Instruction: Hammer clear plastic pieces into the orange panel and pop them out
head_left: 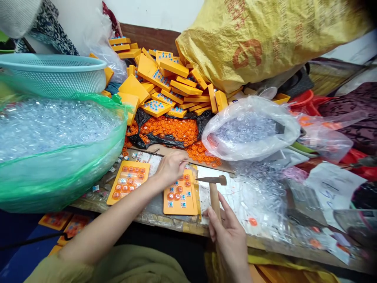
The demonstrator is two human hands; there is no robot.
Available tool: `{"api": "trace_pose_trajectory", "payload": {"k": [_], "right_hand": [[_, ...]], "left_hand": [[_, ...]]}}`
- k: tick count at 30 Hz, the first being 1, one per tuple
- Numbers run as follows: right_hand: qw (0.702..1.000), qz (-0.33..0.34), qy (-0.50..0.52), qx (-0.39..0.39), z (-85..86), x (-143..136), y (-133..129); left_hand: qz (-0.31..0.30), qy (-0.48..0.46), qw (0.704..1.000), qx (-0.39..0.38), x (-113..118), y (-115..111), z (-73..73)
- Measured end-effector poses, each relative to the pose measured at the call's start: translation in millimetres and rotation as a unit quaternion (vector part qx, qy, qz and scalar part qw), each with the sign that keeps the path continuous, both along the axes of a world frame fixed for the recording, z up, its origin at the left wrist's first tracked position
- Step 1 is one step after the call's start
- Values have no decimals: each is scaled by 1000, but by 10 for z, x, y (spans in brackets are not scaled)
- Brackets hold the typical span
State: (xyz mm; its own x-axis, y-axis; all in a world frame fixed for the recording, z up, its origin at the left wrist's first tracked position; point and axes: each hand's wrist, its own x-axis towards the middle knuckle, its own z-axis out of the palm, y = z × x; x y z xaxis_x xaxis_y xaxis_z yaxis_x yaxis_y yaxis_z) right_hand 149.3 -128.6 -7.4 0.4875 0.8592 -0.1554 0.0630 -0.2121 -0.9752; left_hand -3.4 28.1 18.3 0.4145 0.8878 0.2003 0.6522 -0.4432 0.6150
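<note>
My right hand point(228, 236) is wrapped round the wooden handle of a hammer point(215, 188), its metal head up and lying crosswise. Over the top of an orange panel point(188, 208) hovers my left hand point(172, 169), fingers pinched together; whatever they hold is too small to make out. That panel carries several clear orange caps point(176, 195) and small blue-and-white pieces point(183, 204), and my left hand covers its upper part. To the left lies a second orange panel point(111, 199), fitted with orange caps and clear pieces.
Behind the panels, loose orange rings point(173, 127) fill a black bag. A pile of orange panels point(176, 88) rises at the back. A green bag point(61, 173) of clear pieces bulges at left, near a blue basket point(53, 61). A white bag point(250, 151) and yellow sack point(279, 35) stand right.
</note>
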Motion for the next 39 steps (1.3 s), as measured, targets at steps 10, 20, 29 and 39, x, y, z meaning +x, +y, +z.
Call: {"api": "trace_pose_trajectory", "payload": {"k": [10,20,29,39], "right_hand": [[995,-4,98,-10,-52,15,-2],[999,5,38,-21,-75,36,-77],[950,131,-266,100,0,85,-277],[905,176,-364,135,210,56,-284]], "left_hand": [[-19,69,995,-76,316,645,-166],[-16,69,996,-50,143,303,-38],[-83,-18,996,-5,-236,-765,-13],[-60,-23,998,10,-204,-781,-98]]}}
